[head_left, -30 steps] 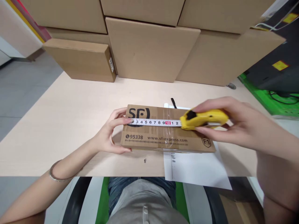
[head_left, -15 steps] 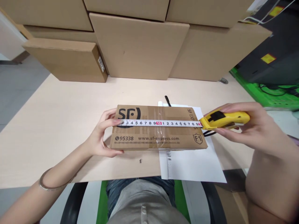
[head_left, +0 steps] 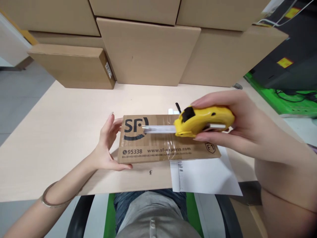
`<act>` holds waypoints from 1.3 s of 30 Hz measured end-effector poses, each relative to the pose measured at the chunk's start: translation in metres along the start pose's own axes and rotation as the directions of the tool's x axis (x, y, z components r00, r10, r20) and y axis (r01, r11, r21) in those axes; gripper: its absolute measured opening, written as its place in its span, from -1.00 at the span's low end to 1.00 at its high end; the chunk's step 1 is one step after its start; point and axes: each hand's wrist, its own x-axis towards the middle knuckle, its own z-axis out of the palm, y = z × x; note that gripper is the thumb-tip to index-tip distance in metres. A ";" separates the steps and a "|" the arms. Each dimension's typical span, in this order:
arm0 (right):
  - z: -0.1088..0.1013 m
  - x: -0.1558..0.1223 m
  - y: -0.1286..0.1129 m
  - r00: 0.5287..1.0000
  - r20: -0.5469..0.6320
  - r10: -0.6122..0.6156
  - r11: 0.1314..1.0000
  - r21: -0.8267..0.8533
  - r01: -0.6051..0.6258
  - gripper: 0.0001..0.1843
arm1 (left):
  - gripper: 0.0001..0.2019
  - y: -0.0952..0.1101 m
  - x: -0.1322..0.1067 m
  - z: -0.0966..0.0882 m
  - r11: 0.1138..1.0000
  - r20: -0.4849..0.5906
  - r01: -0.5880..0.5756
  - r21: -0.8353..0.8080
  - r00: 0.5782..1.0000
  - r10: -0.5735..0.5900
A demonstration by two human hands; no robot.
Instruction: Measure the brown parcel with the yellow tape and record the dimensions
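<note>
A taped brown cardboard box [head_left: 158, 142] with SF lettering lies near the front of the table, partly over white paper sheets. My left hand [head_left: 109, 148] grips its left end, the thumb along the near edge and the index finger raised. In my right hand [head_left: 237, 122] is a yellow tape measure [head_left: 205, 120] with a black button, held above the right half of the box. A short length of its blade [head_left: 159, 129] sticks out leftward over the box top, its markings blurred by motion. The blade's tip is apart from my left hand.
Large cardboard boxes [head_left: 148, 53] stand stacked along the back, with a smaller box [head_left: 71, 67] at the left. White paper [head_left: 205, 178] and a black pen [head_left: 177, 107] lie on the table [head_left: 49, 138]. Dark equipment and a green crate [head_left: 272, 99] stand at the right.
The blade's end has left my left fingers, and much of the blade has gone back into the case. My right hand has moved left over the box with the tape measure. My left index finger has lifted.
</note>
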 end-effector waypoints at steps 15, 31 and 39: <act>0.030 0.009 0.037 0.959 -0.186 0.215 0.958 0.230 -0.170 -0.48 | -0.44 0.094 -0.005 0.029 0.868 0.007 0.008 0.496 1.000 -0.013; 0.056 0.069 0.035 0.994 -0.055 -0.092 0.988 0.122 0.099 -0.46 | 0.06 -0.016 0.060 0.028 0.972 0.055 0.179 -0.150 0.984 -0.172; 0.050 0.063 0.040 0.995 -0.006 -0.101 0.992 0.069 0.102 -0.48 | -0.07 -0.026 0.055 0.056 0.944 -0.044 0.142 -0.298 0.986 -0.162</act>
